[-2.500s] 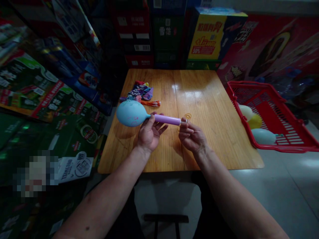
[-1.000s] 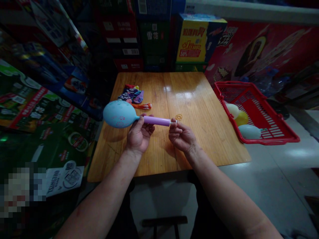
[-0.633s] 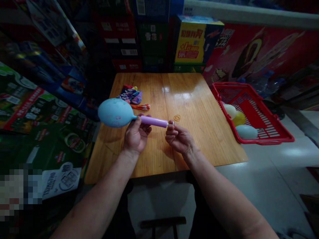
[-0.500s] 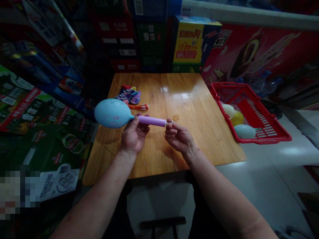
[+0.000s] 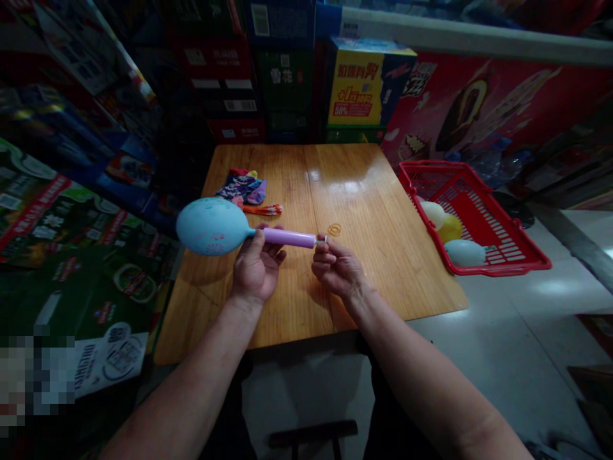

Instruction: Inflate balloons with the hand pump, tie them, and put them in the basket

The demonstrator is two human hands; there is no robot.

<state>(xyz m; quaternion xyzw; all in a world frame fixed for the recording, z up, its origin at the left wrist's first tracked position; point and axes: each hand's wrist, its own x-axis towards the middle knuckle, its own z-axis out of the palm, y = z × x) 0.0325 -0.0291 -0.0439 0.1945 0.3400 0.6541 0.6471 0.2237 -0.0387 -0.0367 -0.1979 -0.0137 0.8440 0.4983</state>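
A purple hand pump [image 5: 290,237] lies level between my hands, above the wooden table [image 5: 297,294]. My left hand [image 5: 257,268] is closed on its left end, the thumb pressing the neck of an inflated light blue balloon [image 5: 212,225] there. Pink and dark printed marks show on the balloon. My right hand [image 5: 339,263] pinches the pump's white handle [image 5: 322,241], which sits close to the barrel. Just beyond those fingers lie several thin yellowish rubber bands [image 5: 334,229]. Farther back, behind the blue balloon, is a pile of uninflated balloons [image 5: 243,186] in mixed colours.
At the table's right stands a red plastic basket [image 5: 520,263] holding white, yellow and light blue balloons [image 5: 465,253]. Stacked cartons [image 5: 282,80] and a yellow-blue box [image 5: 358,86] line the back. Green beer cartons [image 5: 86,287] rise on the left. A dark stool [image 5: 311,434] is below.
The whole view has shifted slightly, with the basket and table a little farther left. The blue balloon looks slightly larger. Both hands keep the same grip on the pump.
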